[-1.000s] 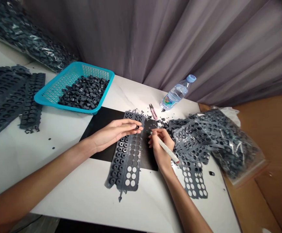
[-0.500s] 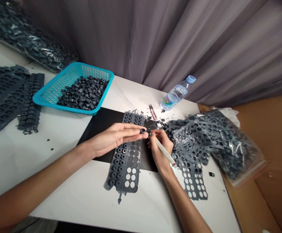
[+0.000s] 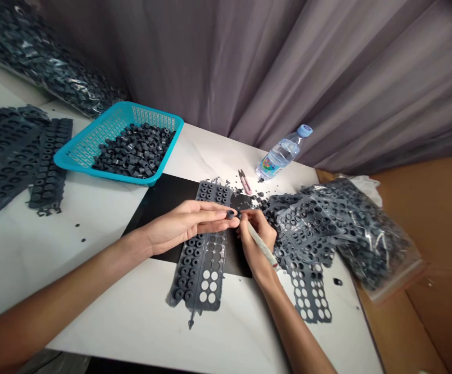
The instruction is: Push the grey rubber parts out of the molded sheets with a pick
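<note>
Between its fingertips my left hand pinches a small black rubber bushing, its round opening facing up. My right hand is closed around a pale pen-like tool, whose tip end points at the bushing; the tip itself is too small to make out. Under both hands lies a black moulded rubber sheet. Ring-shaped bushings fill its left rows, and several holes in its right rows are empty. The sheet rests partly on a black mat.
A turquoise basket of loose bushings stands at the left back. Pink-handled thread snips and a water bottle are beyond my hands. Punched sheets and a plastic bag lie right. More sheets lie left.
The bushing and both hands sit slightly lower in view, with the pinch and the tool grip kept. The surroundings have shifted only slightly with the camera.
</note>
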### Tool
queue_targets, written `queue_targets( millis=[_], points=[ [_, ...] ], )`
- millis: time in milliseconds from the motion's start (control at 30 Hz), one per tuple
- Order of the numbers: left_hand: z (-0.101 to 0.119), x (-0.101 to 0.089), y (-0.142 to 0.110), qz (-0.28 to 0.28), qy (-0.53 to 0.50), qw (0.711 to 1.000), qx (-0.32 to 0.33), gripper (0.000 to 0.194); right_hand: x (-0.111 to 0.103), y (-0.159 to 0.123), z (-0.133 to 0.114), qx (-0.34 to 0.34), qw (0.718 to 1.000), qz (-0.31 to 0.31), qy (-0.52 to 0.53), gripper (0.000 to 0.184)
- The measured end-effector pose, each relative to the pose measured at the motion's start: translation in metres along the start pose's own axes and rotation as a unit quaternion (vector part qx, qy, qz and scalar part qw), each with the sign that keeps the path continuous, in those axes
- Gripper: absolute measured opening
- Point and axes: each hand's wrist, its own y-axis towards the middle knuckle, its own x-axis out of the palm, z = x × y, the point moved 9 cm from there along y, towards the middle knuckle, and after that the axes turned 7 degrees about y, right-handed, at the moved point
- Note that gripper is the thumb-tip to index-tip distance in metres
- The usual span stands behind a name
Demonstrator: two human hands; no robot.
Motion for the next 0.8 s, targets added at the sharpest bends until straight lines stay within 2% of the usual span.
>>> queue_targets(
  millis=[233,800],
  points=[
    [-0.001,0.002,-0.001,-0.008,-0.005,1.0,-0.001,0.021,0.002,-0.001,-0.005,-0.041,0.999,-0.007,-0.014,0.016],
    [0.011,0.005,-0.003,-0.024,0.096,0.994,0.049,0.027,0.002,0.0,-0.004,-0.028,1.0,-0.008,-0.012,0.015]
  ],
)
